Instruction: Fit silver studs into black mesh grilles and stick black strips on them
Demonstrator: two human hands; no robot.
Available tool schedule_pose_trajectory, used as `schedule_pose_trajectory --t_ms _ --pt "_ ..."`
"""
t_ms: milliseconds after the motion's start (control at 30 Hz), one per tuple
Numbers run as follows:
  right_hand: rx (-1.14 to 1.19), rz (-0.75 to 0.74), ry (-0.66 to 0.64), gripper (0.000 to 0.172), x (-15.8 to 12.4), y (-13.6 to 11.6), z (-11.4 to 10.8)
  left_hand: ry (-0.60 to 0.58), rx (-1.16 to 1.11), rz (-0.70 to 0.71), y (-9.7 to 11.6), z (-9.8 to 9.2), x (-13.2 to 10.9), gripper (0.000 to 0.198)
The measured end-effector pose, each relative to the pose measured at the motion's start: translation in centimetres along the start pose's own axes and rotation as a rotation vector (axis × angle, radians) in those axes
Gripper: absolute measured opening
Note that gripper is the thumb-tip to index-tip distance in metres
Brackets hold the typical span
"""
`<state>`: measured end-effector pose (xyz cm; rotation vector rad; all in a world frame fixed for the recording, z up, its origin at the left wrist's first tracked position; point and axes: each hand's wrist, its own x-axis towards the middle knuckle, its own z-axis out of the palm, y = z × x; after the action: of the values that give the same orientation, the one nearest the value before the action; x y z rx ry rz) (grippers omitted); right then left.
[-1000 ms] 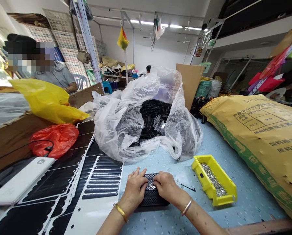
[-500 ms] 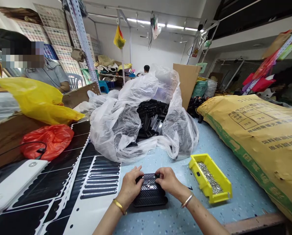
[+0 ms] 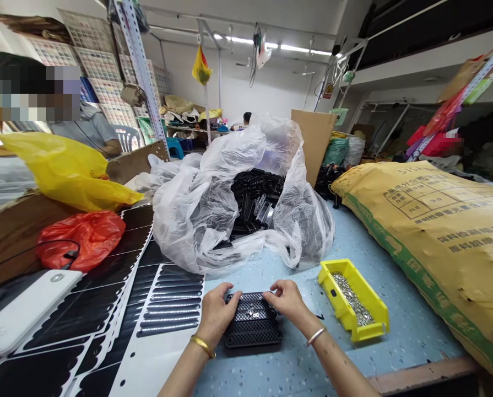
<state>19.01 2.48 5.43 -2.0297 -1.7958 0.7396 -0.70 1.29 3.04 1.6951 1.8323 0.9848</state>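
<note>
Two bare arms only, left forearm [image 3: 184, 378] and right forearm [image 3: 345, 370] uncovered up to the frame edge. Left hand [image 3: 215, 317] and right hand [image 3: 287, 300] bare, no gloves. Smooth gold-coloured bangle [image 3: 202, 347] on left wrist, thinner plain silver-coloured bangle [image 3: 315, 336] on right wrist. Small dark spots on right forearm.

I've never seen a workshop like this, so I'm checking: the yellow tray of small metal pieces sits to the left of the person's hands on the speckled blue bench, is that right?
Not quite: the yellow tray of small metal pieces sits to the right of the person's right hand, not left of the hands. The head view shows it, on the speckled blue bench.
</note>
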Motion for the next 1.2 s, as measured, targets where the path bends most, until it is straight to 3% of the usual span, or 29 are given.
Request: schedule_pose_trajectory --t_ms 133,333,433,567,833,1200 --pt "-0.015 0.012 -0.003 0.032 0.3 -0.4 0.3 0.045 0.216 -0.009 0.1 -1.2 0.2 0.03" --pt "-0.018 0.014 -0.002 0.027 0.4 -0.3 0.7 -0.2 0.352 -0.062 0.2 -2.1 0.6 0.044" --pt "0.019 0.011 -0.004 0.021 0.7 0.0 0.9 -0.246 0.368 -0.068 0.6 -1.7 0.5 0.046" --pt "0.138 0.023 -0.04 0.015 1.4 0.7 1.0 -0.268 0.404 -0.075 1.0 -1.2 0.6 0.043" --pt "0.445 0.111 -0.182 0.018 2.3 2.1 0.7 -0.288 0.381 -0.084 1.0 -1.0 0.9 0.036" --pt "0.607 0.111 -0.194 0.018 1.5 2.1 0.8 -0.28 0.325 -0.064 0.9 -1.0 1.0 0.035"
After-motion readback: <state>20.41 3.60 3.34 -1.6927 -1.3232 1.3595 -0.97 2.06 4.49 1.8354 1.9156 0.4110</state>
